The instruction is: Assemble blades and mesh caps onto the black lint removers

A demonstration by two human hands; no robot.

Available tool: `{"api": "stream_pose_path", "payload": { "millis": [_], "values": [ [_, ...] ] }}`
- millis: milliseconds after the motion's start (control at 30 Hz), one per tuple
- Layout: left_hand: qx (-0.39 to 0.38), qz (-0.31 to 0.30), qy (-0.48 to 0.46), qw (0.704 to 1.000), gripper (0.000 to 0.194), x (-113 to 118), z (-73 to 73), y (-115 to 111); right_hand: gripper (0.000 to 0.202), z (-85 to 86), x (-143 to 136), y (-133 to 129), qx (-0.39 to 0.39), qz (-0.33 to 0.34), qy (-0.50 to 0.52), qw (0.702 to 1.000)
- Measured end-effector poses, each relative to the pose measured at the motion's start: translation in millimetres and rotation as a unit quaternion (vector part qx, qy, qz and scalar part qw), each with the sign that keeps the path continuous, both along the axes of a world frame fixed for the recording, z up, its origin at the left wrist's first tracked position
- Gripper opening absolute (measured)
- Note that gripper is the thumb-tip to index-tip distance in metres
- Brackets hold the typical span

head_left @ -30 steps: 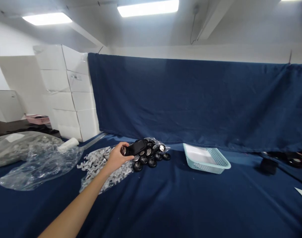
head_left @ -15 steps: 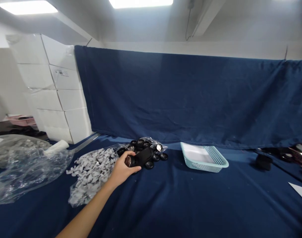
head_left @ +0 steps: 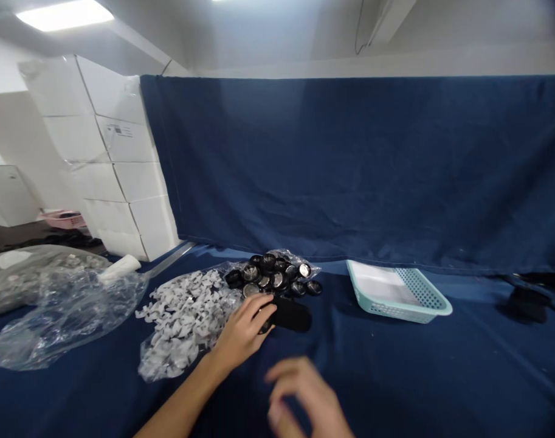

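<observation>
My left hand (head_left: 245,328) is closed around a black, rounded, elongated piece (head_left: 293,314), which sticks out to the right of the fingers. A small round black part shows under the fingertips. Just behind the hand lies a pile of round black caps (head_left: 277,280) with shiny insides, partly on clear plastic. Left of the hand, many small grey-white plastic parts (head_left: 186,316) are heaped on a clear bag. Lower down, my right hand (head_left: 304,395) is blurred by motion. Its fingers are bent, with thumb and forefinger apart, and nothing shows between them.
A light-blue plastic basket (head_left: 398,313) with white paper inside stands right of the caps. Clear plastic bags (head_left: 72,322) and a white roll (head_left: 120,267) lie at the left. White boxes (head_left: 122,176) are stacked behind them. A blue cloth (head_left: 350,164) hangs along the back.
My left hand has drawn the black piece nearer and to the right, off the pile of caps. My right hand has come into view from below. The view has turned slightly left.
</observation>
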State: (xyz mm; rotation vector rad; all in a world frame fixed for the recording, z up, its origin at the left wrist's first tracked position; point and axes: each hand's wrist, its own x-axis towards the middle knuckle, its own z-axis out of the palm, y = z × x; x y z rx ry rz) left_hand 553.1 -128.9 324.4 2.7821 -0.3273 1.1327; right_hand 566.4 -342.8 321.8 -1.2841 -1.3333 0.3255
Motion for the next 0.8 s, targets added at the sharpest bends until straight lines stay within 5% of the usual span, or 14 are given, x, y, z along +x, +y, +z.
{"api": "stream_pose_path", "payload": {
  "millis": [67, 133, 267, 400, 800],
  "values": [
    [0.032, -0.005, -0.013, 0.999, 0.032, 1.2, -4.8, -2.2, 0.019, -12.4, 39.4, -4.9, -0.011, -0.252, 0.062, 0.966],
    [0.047, 0.0, -0.022, 0.999, 0.031, 3.8, -10.4, -5.8, 0.031, -26.2, 70.7, -9.4, -0.042, -0.324, 0.114, 0.938],
    [0.086, -0.007, 0.01, 0.996, 0.037, 8.0, -22.4, -15.2, 0.041, -50.4, 101.3, -14.0, -0.072, -0.246, 0.218, 0.942],
    [0.074, -0.025, 0.046, 0.996, 0.046, 10.7, -33.4, -21.1, 0.041, -62.9, 108.9, -16.4, -0.059, -0.24, 0.26, 0.933],
    [-0.024, -0.013, 0.222, 0.975, 0.079, 16.9, -27.3, -20.8, 0.026, -55.5, 119.7, -26.1, -0.051, -0.267, 0.156, 0.95]
  ]
}}
